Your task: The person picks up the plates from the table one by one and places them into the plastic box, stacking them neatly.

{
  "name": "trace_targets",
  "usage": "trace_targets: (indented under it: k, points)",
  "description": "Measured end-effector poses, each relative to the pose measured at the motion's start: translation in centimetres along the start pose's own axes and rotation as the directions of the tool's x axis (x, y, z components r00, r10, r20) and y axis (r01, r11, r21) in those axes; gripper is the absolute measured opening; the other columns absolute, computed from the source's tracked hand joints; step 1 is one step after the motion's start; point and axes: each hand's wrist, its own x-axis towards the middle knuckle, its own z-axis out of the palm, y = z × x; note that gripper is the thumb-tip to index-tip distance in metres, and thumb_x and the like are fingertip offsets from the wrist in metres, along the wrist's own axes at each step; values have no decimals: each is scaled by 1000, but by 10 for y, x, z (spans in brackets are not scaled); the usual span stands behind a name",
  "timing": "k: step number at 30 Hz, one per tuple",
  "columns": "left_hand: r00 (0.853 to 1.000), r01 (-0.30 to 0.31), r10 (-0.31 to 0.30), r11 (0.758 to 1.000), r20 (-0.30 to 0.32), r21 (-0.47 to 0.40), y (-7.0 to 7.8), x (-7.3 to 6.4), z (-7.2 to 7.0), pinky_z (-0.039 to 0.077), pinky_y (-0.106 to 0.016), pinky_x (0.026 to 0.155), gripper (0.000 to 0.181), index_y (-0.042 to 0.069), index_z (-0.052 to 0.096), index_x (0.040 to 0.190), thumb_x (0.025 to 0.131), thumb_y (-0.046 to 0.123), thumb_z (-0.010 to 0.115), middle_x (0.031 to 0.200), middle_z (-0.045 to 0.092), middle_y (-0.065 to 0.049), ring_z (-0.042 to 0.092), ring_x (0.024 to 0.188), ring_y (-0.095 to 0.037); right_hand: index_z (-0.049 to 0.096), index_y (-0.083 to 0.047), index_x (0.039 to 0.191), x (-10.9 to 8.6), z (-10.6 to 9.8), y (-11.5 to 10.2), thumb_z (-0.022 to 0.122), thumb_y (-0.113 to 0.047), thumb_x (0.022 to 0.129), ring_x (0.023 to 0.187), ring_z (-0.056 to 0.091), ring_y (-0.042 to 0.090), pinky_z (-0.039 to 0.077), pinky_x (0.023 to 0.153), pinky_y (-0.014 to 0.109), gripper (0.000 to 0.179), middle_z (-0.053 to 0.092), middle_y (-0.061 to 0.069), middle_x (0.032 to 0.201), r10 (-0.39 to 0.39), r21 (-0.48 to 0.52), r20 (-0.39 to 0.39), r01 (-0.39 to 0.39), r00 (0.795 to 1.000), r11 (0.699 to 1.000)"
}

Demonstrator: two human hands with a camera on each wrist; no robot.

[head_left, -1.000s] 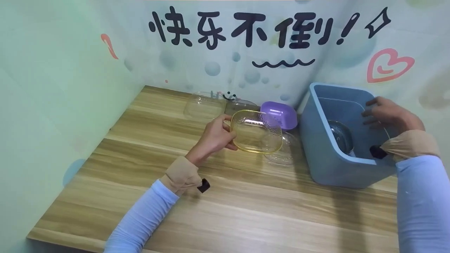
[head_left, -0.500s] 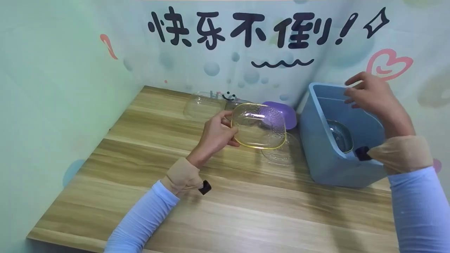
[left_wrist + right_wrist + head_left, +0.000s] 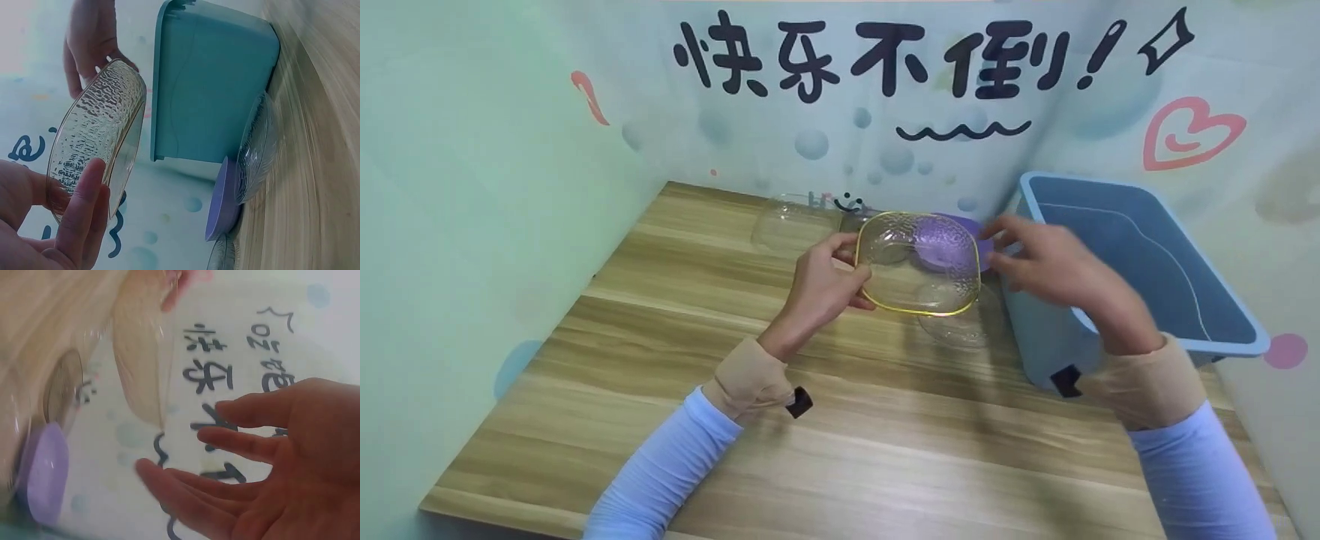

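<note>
My left hand pinches the left side of a clear, textured bowl with a yellow rim, held tilted above the table. In the left wrist view, the thumb and fingers grip the wall of this bowl. Just right of the rim, my right hand hovers with its fingers apart. The right wrist view shows that right hand holding nothing, with a gap between its fingertips and the bowl. Behind the bowl, partly seen through it, sits a purple bowl.
A tall blue bin stands on the right of the wooden table. A clear dish and a dark see-through dish lie along the back wall. Another clear dish lies beside the bin.
My right hand has come up out of the bin and moved left to the bowl's right side. The left hand keeps its grip, and the bowl has risen and tilted more toward the camera.
</note>
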Motion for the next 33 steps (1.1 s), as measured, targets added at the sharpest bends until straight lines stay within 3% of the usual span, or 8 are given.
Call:
trace_targets:
  k: [2, 6, 11, 15, 22, 27, 33]
  points:
    - [1000, -5, 5, 1000, 1, -2, 1, 0, 0, 66, -38, 61, 50, 2, 58, 139, 90, -3, 62, 105, 60, -15, 69, 54, -18, 58, -13, 138, 0, 12, -2, 56, -20, 104, 105, 68, 31, 61, 84, 45, 35, 62, 19, 136, -44, 20, 29, 43, 999, 999]
    - [1000, -8, 8, 1000, -1, 6, 1, 0, 1, 66, -38, 61, 46, 1, 60, 136, 90, -3, 62, 105, 61, -15, 69, 55, -17, 60, -12, 136, 2, 35, 1, 59, -9, 99, 98, 69, 31, 62, 80, 41, 38, 61, 20, 130, -105, 54, -21, 106, 994, 993]
    - [1000, -22, 23, 1000, -14, 20, 1, -1, -1, 66, -38, 59, 38, -4, 63, 128, 90, -3, 63, 104, 63, -16, 70, 54, -18, 57, -9, 137, 8, 57, 5, 55, 4, 95, 80, 72, 26, 65, 59, 34, 44, 54, 23, 128, -48, 248, -64, 62, 997, 967]
    - [999, -34, 35, 999, -19, 34, 0, -1, -1, 65, -36, 58, 31, -6, 65, 120, 90, -2, 65, 106, 65, -17, 71, 55, -18, 56, -5, 136, 12, 69, 9, 53, 10, 91, 79, 74, 24, 66, 59, 36, 47, 50, 24, 138, 1, 362, -96, 34, 995, 931]
    - [999, -36, 37, 999, -28, 27, -3, 0, -1, 66, -36, 59, 16, -5, 63, 104, 92, 3, 70, 103, 63, -16, 71, 55, -19, 59, 0, 128, 18, 82, 18, 50, 11, 90, 68, 73, 20, 66, 59, 36, 41, 62, 26, 118, 59, 427, -129, 1, 990, 904]
    - [997, -69, 70, 997, -36, 36, -7, 0, -2, 65, -36, 58, 14, -1, 59, 93, 93, 5, 72, 98, 61, -14, 71, 53, -19, 61, 2, 123, 21, 85, 22, 50, 11, 90, 70, 75, 24, 66, 62, 37, 36, 65, 25, 113, 89, 475, -128, -18, 988, 880]
    - [995, -93, 96, 993, -33, 66, -11, 3, -4, 65, -36, 58, 21, 3, 57, 98, 94, 15, 74, 101, 63, -13, 72, 56, -20, 61, 1, 122, 22, 86, 21, 48, 8, 94, 78, 74, 28, 66, 64, 37, 32, 66, 24, 110, 122, 497, -161, -26, 979, 867]
